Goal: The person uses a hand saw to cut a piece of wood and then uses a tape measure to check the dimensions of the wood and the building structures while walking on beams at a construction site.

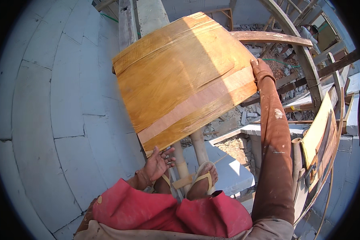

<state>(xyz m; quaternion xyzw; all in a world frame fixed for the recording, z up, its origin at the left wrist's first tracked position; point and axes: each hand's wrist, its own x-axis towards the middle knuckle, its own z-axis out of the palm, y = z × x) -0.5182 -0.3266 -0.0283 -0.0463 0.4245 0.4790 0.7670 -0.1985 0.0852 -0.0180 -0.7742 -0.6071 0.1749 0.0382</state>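
Note:
A yellow-brown plywood sheet with a paler pinkish strip along its near side lies tilted in front of me. My right hand grips its right edge, the arm stretched out in a brown, paint-spotted sleeve. Close to the sheet's near left corner is my left hand, palm turned up and fingers apart. It holds nothing; whether a fingertip touches the sheet's edge, I cannot tell. The sheet hides part of the boards behind it. Below it, my sandalled feet stand on narrow poles.
A grey block wall rises along my left. Weathered planks run out beyond the sheet. At the right are timber beams and a leaning wooden panel. Rubble lies far below. Another person is at the far right.

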